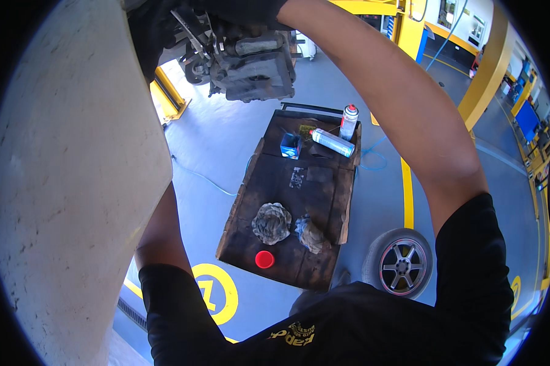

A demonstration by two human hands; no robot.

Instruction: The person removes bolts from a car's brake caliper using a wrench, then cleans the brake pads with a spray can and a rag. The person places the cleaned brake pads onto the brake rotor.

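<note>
Both my arms reach up toward a grimy grey metal casing with ribs and bolts [260, 76], part of a vehicle's underside, hanging at the top. My right hand [241, 11], in a black glove, is at the casing's upper edge; its fingers are hidden. My left forearm passes behind a large pale body panel [73, 152]. A dark gloved shape beside the casing looks like my left hand [145, 39], with its fingers lost in shadow. Between the hands a slim metal piece [191, 30] slants; whether either hand grips it cannot be made out.
Below stands a cart with a dark stained top [275, 165]. On it are a standing spray can [348, 122], a lying spray can [333, 143], a blue box [291, 146], crumpled rags [271, 223] and a red cap [264, 259]. A wheel [403, 265] lies right; a yellow post [485, 73] stands beyond.
</note>
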